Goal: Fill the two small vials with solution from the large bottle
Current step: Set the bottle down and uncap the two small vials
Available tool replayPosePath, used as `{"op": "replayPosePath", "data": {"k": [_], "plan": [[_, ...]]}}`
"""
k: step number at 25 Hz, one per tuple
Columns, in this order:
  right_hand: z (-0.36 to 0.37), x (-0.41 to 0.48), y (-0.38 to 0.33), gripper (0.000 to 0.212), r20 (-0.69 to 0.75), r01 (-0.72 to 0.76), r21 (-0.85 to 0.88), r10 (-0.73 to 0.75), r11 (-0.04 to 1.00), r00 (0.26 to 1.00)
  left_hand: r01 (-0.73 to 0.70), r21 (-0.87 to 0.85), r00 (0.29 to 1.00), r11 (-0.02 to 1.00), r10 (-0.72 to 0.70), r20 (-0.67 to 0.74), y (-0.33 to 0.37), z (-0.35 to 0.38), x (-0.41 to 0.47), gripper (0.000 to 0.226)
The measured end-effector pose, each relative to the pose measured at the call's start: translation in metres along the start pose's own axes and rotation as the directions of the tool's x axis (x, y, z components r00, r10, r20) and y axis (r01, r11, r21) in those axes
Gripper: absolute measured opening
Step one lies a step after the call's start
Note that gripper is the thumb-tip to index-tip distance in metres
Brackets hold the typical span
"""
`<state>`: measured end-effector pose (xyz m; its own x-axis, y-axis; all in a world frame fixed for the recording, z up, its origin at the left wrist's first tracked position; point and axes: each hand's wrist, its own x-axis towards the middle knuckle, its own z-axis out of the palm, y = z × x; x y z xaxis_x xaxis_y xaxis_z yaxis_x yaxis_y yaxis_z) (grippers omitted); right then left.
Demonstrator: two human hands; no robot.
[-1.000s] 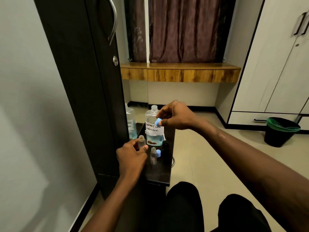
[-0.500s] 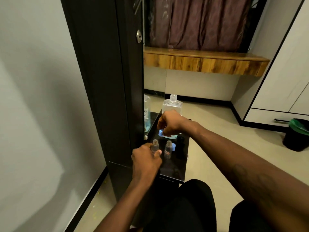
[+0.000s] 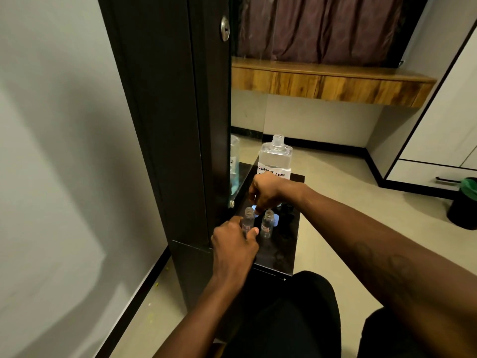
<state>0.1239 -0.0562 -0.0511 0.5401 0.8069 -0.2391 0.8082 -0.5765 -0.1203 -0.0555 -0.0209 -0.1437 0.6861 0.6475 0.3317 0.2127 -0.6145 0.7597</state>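
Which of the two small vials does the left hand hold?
The left vial, the one nearer the dark cabinet. The left hand grips its lower part; the right vial stands free beside it.

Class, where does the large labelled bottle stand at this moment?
In the head view, the large bottle stands uncapped at the far end of the black table, behind the right hand and beyond the two small vials.
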Motion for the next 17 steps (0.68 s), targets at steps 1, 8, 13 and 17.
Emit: {"op": "replayPosePath", "data": {"k": [1,8,13,17], "plan": [[0.001,0.0,0.0,0.03,0.001,0.002,0.004,-0.002,1.0,1.0,0.008,-0.001,1.0,1.0,-0.008,0.002,-0.001,0.0,0.0,0.016],[-0.002,-0.01,0.0,0.033,-0.051,0.001,0.068,0.003,0.998,0.999,-0.046,0.001,0.999,0.999,0.046,-0.023,0.007,-0.008,-0.002,0.048],[-0.028,-0.038,0.005,0.023,-0.276,0.077,0.242,-0.008,0.967,0.961,-0.155,-0.023,0.982,0.988,0.151,-0.116,0.039,-0.031,0.01,0.06],[-0.051,-0.065,0.022,0.017,-0.676,0.21,0.32,0.068,0.924,0.733,-0.254,-0.02,0.949,0.967,0.246,-0.197,0.082,-0.052,0.036,0.057]]}}
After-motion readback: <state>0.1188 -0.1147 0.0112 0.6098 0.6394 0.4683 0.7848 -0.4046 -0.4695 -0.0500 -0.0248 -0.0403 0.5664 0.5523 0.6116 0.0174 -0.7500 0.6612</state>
